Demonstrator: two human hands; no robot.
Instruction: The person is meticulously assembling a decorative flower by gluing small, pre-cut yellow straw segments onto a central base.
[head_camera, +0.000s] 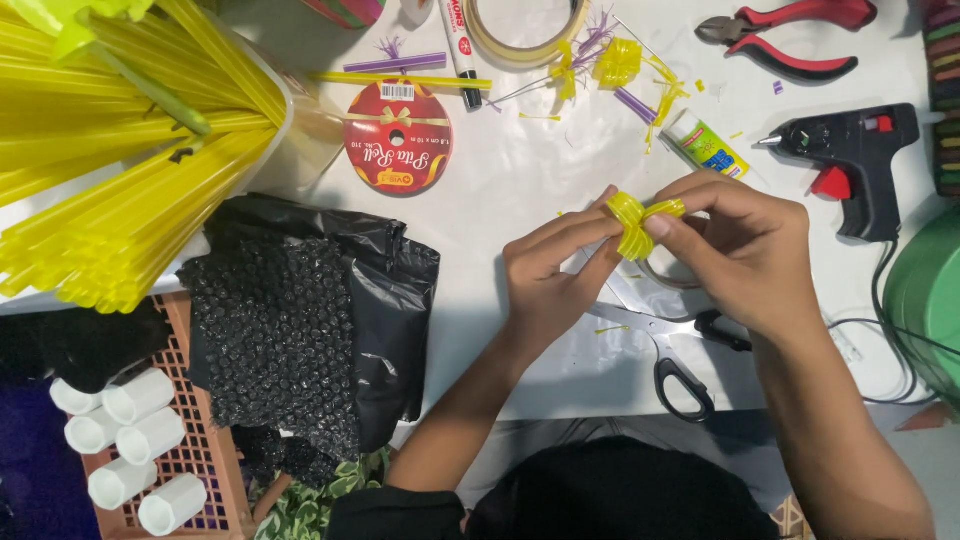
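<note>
At the centre right of the frame, the left hand (548, 275) and the right hand (745, 250) meet over the white bench (520, 180), both pinching a small yellow looped ribbon piece (640, 222) between fingertips and thumbs. Just below the hands lie black-handled scissors (670, 365), partly hidden by the wrists. A black glue gun (855, 160) rests at the right, red-handled pliers (790, 35) at the upper right, and a glue stick (705, 145) just above the hands. A bundle of yellow straws (110, 160) fills the upper left, beside a red ribbon spool (400, 140).
</note>
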